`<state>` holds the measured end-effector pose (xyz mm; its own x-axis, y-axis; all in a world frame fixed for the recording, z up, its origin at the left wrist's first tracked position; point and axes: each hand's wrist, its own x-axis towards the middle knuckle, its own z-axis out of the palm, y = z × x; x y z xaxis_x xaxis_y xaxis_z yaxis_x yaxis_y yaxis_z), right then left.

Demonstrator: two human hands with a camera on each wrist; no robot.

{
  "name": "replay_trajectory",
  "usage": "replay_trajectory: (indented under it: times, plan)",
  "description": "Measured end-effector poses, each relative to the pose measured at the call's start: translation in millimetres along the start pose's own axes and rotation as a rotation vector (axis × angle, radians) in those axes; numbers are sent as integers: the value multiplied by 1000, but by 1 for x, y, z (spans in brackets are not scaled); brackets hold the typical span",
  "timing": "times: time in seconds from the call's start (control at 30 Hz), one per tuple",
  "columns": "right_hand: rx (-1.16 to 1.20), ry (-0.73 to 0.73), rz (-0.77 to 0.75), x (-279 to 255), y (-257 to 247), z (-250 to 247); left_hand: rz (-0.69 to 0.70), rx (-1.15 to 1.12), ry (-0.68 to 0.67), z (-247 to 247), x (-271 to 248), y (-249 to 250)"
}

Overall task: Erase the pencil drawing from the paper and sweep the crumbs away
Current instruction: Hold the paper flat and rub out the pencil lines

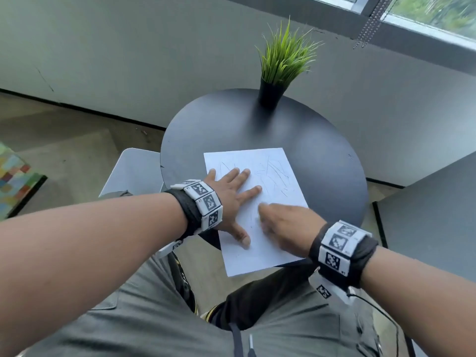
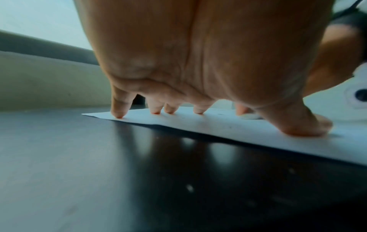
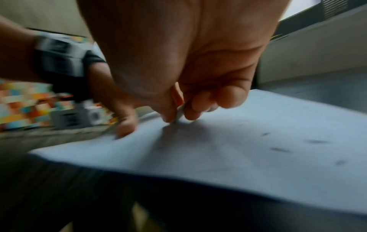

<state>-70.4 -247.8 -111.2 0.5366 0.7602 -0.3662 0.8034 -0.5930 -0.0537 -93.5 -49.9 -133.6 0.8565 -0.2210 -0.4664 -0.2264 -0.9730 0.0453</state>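
Observation:
A white sheet of paper (image 1: 273,176) with faint pencil scribbles lies on a round black table (image 1: 257,124), its near corner hanging over the edge. My left hand (image 1: 231,199) lies flat on the sheet's left part, fingers spread and pressing down (image 2: 119,109). My right hand (image 1: 283,225), blurred, is curled over the sheet's lower middle. Its thumb and fingers pinch a small white eraser (image 3: 179,113) whose tip touches the paper (image 3: 258,149). The eraser (image 2: 249,116) shows as a pale lump beyond my left thumb.
A black pot with a green grass plant (image 1: 280,70) stands at the table's far edge. A white chair (image 1: 131,171) sits left of the table, a grey surface (image 1: 438,215) to the right. Dark crumbs (image 3: 278,149) dot the paper.

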Motion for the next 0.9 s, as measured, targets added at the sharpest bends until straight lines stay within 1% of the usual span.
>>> replay_trajectory:
  times: [0.03, 0.07, 0.1, 0.13, 0.2, 0.23, 0.27, 0.3, 0.33, 0.37, 0.4, 0.43, 0.47, 0.53, 0.57, 0.6, 0.63, 0.7, 0.73, 0.77, 0.83, 0.87, 0.9]
  plan:
    - [-21, -33, -95, -5, -11, -1, 7, 12, 0, 1, 1, -1]
    - [-29, -53, -148, -4, -14, -2, 14, 20, -4, 1, 2, -2]
    - [-24, -59, -132, 0, -9, -5, 19, 26, -9, 1, 3, -3]
    - [-7, -49, -67, 8, 1, -7, 22, 34, -15, 1, 3, -4]
    - [12, -4, 143, 24, 29, -15, 28, 55, -22, 0, 5, -4]
    - [13, 19, 207, 28, 36, -16, 31, 60, -25, -1, 5, -4]
    - [-2, 21, 210, 28, 34, -15, 32, 61, -28, -1, 6, -5]
    - [-21, 19, 146, 24, 23, -13, 32, 58, -35, 0, 7, -6]
    - [-24, -17, 41, 19, 6, -10, 32, 55, -41, 0, 8, -7]
    - [-10, -85, -81, 9, -10, -5, 36, 54, -46, 1, 8, -8]
    - [6, -127, -150, 4, -16, -2, 42, 57, -50, 1, 10, -9]
    - [1, -133, -147, 4, -13, -5, 48, 61, -56, 0, 11, -10]
    - [-3, -111, -79, 10, -3, -8, 52, 64, -66, -2, 11, -10]
    - [19, 4, 154, 24, 25, -15, 56, 76, -75, -4, 13, -10]
    - [33, 26, 210, 26, 29, -15, 56, 81, -80, -5, 14, -9]
    - [35, 38, 185, 24, 23, -14, 53, 84, -85, -5, 14, -9]
    - [32, 18, 121, 22, 10, -9, 50, 85, -89, -5, 14, -9]
    - [47, -93, -61, 9, -14, -2, 49, 91, -89, -4, 13, -8]
    - [43, -118, -79, 5, -13, -2, 51, 92, -86, -4, 14, -8]
    - [10, -116, -36, 8, -3, -6, 54, 90, -82, -4, 14, -8]
    - [9, -13, 169, 21, 27, -14, 58, 79, -74, -4, 14, -9]
    - [15, 25, 208, 23, 34, -11, 58, 77, -73, -4, 14, -9]
    - [17, 39, 187, 21, 30, -11, 57, 81, -73, -3, 14, -9]
